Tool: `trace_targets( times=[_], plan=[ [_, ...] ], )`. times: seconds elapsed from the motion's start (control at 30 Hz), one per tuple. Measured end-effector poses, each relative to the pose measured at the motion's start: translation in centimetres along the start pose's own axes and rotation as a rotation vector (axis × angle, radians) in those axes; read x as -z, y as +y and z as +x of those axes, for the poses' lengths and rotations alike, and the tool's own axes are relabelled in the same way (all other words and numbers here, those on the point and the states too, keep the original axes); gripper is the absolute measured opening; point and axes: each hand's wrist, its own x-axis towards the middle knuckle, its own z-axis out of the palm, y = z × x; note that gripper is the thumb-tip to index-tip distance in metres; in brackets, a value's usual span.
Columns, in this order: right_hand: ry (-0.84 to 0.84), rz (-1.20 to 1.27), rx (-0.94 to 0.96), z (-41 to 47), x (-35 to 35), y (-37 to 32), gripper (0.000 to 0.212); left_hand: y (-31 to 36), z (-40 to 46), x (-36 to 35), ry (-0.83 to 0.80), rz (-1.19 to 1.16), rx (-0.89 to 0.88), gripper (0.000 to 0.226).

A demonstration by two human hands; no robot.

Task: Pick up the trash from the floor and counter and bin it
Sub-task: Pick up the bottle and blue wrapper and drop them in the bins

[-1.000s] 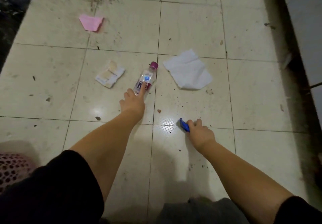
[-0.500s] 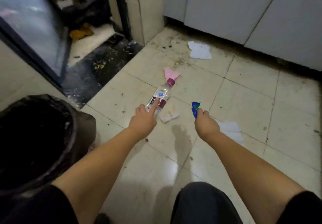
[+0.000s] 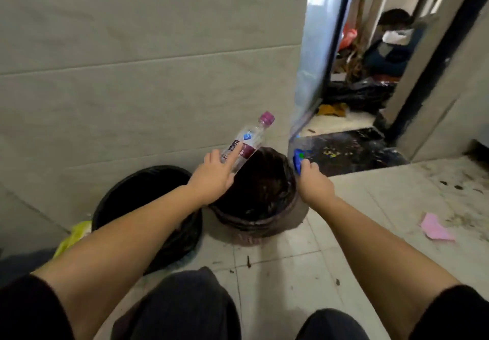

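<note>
My left hand (image 3: 214, 174) grips a clear plastic bottle (image 3: 250, 137) with a purple cap, held tilted over the left rim of a bin lined with a dark bag (image 3: 260, 220). A small blue wrapper (image 3: 298, 160) is pinched in my right hand (image 3: 312, 181), which hovers at the bin's right rim. A second bin with a black liner (image 3: 127, 194) stands to the left, partly hidden by my left forearm.
A pink paper scrap (image 3: 435, 227) lies on the tiled floor at the right. A yellow bag (image 3: 72, 236) sits beside the black bin. A grey wall rises behind the bins. An open doorway (image 3: 357, 106) at the back right shows cluttered dark bags.
Both hands lifted from the floor with the bottle and blue wrapper, and my view swung left from the littered tiles to the two bins by the wall.
</note>
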Motion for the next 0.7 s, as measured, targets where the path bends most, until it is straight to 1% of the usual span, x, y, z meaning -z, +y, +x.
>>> trace_targets(
  times=[0.1, 0.2, 0.27, 0.33, 0.43, 0.53, 0.63, 0.7],
  plan=[
    [-0.089, -0.015, 0.115, 1.6, -3.3, -5.2, 0.03, -7.3, -3.9, -0.5, -0.046, 0.035, 0.154, 0.074],
    [-0.214, -0.066, 0.191, 2.8, -7.3, -8.3, 0.035, -13.8, -8.2, -2.1, -0.11, 0.062, 0.295, 0.075],
    [-0.286, -0.095, 0.204, 3.5, -9.9, -9.5, 0.039, -17.4, -10.7, -3.4, -0.193, 0.098, 0.351, 0.075],
    [-0.345, -0.134, 0.165, 4.2, -12.2, -10.2, 0.041, -20.2, -12.5, -5.0, -0.314, 0.145, 0.367, 0.072],
    [-0.421, -0.188, 0.093, 5.6, -15.3, -10.5, 0.041, -22.3, -12.9, -7.6, -0.466, 0.174, 0.336, 0.068],
    [-0.519, -0.239, 0.048, 7.5, -18.3, -10.0, 0.041, -22.6, -10.4, -11.5, -0.612, 0.121, 0.322, 0.066],
    [-0.63, -0.284, 0.006, 9.2, -21.3, -9.4, 0.042, -22.2, -7.7, -16.2, -0.758, 0.064, 0.364, 0.067],
    [-0.717, -0.313, -0.021, 10.0, -23.1, -9.0, 0.048, -21.8, -6.8, -18.8, -0.825, 0.042, 0.382, 0.069]
  ],
)
